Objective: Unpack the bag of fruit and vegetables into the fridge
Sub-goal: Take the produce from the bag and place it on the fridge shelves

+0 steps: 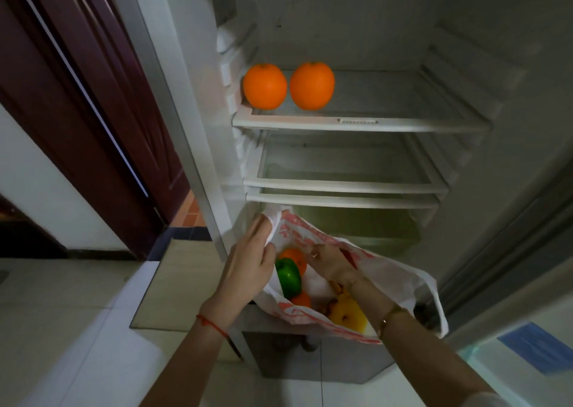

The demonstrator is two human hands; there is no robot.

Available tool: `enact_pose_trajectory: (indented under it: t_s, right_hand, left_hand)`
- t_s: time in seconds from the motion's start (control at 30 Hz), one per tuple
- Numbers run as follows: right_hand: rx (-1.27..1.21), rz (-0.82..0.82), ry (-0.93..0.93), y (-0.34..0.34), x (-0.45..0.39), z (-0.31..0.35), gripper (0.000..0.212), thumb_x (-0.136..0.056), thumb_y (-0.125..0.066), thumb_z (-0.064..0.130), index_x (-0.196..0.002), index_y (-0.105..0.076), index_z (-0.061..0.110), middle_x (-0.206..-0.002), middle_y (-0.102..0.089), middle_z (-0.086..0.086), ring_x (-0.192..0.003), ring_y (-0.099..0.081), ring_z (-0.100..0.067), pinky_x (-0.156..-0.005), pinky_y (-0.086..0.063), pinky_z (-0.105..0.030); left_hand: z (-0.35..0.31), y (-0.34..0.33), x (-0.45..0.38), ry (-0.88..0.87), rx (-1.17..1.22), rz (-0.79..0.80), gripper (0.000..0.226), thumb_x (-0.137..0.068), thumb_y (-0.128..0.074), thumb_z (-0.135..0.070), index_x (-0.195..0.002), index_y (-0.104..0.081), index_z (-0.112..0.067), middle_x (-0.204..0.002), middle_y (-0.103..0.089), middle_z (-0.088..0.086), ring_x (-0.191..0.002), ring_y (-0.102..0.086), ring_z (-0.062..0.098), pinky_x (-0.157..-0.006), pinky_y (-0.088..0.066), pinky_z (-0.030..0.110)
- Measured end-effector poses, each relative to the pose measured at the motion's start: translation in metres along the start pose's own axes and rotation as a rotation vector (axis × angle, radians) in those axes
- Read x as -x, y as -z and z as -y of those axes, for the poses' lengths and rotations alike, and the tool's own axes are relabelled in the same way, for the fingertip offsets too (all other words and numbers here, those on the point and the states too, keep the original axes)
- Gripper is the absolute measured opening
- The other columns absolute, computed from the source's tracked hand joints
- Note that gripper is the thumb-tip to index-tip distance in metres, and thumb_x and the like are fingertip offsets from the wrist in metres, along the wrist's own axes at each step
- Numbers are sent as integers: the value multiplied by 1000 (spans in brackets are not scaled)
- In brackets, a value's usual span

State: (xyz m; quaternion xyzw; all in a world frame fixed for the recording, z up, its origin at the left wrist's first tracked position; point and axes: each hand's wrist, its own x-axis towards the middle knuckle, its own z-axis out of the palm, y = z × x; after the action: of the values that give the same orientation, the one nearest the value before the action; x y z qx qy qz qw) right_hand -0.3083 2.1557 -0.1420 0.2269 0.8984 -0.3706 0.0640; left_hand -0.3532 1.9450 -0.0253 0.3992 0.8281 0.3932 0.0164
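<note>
Left hand [248, 260] pinches the bag [390, 270] rim, right hand [328, 262] reaches inside, grasp unclear; risk: thin plastic slips, pepper [288, 278] and oranges [294, 259] roll out.

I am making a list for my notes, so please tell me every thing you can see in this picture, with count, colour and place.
oranges on shelf: two, orange, side by side at the left of the upper fridge shelf
fridge shelves: three, white-edged, clear; the lower two hold nothing that I can see
bag: one, white plastic with red print, open at the bottom of the fridge
green pepper: one, green, inside the bag
oranges in bag: two showing, orange, partly hidden beside the pepper
yellow pepper: one, yellow, in the bag near the right wrist
door: one, dark red-brown, at the left
left hand: one, grips the bag's left edge
right hand: one, reaches into the bag; fingers hidden
</note>
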Motion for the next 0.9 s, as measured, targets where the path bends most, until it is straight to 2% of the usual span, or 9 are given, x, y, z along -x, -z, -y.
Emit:
enact_pose_trajectory:
  t_s: [0.07, 0.13, 0.23, 0.43, 0.53, 0.67, 0.73, 0.8, 0.9]
  right_hand:
    - [56, 64, -95, -53, -70, -106, 34, -88, -64, 52, -118, -61, 38, -125, -63, 4, -102, -58, -4, -97, -52, -36]
    - [6, 134, -191, -76, -82, -130, 45, -77, -65, 67, -115, -59, 44, -128, -64, 4, -99, -64, -5, -86, -57, -35]
    - [-126, 59, -203, -42, -36, -20, 36, -93, -59, 37, -123, -60, 18, -118, -65, -9, -95, -60, -18, -79, -46, -21]
    - [-103, 99, -250, -40, -45, 13, 54, -96, -47, 51, -139, -46, 17, -103, -60, -10, -76, -56, -19, -56, -44, -22]
    - [-100, 60, -266, -40, -45, 17, 58, -93, -49, 56, -136, -49, 18, -90, -62, -4, -65, -58, -16, -50, -47, -22]
    - [-155, 40, -319, -46, -49, 15, 61, -86, -59, 57, -134, -51, 21, -98, -65, -5, -69, -61, -15, -46, -47, -21]
    - [-204, 29, -305, -46, -50, 18, 63, -82, -66, 56, -134, -51, 24, -102, -62, -3, -75, -61, -14, -49, -49, -21]
    - [-249, 15, -318, -45, -50, 19, 66, -76, -72, 56, -131, -53, 25, -107, -61, -1, -90, -62, -19, -68, -57, -28]
    - [-303, 15, -355, -47, -48, 0, 61, -65, -81, 55, -112, -51, 29, -107, -59, 0, -99, -60, -21, -84, -53, -34]
  left_hand:
    - [-1, 1, 0, -6, -16, 5, 54, -96, -42, -9, -146, -31, -25, -133, -49, -3, -99, -62, 19, -82, -55, 33]
    - [1, 1, 0, -2, -26, 1, 56, -96, -42, -10, -148, -29, -27, -134, -48, -4, -97, -62, 18, -80, -57, 37]
    - [4, 1, -2, 0, -30, 3, 57, -96, -41, -10, -149, -29, -25, -136, -49, -3, -101, -61, 19, -83, -56, 39]
    - [9, -1, -5, -12, -24, -3, 55, -96, -36, -15, -150, -29, -22, -146, -43, -2, -118, -55, 19, -96, -48, 37]
    - [12, -2, -6, -13, -21, -3, 55, -98, -40, -11, -151, -28, -22, -144, -44, -2, -116, -55, 14, -92, -47, 24]
    - [14, -3, -6, 4, -19, 5, 53, -99, -40, -12, -150, -29, -22, -141, -47, -2, -113, -56, 12, -88, -41, 13]
    - [14, -3, -6, 4, -19, 7, 53, -99, -40, -13, -150, -29, -22, -141, -47, -3, -112, -56, 11, -85, -37, 4]
    - [14, -3, -7, -8, -17, 9, 53, -99, -40, -13, -150, -29, -21, -141, -47, -2, -112, -56, 10, -84, -37, 1]
    - [12, -2, -9, -19, -20, 11, 54, -98, -40, -12, -150, -29, -22, -141, -47, -2, -112, -56, 13, -89, -48, 21]
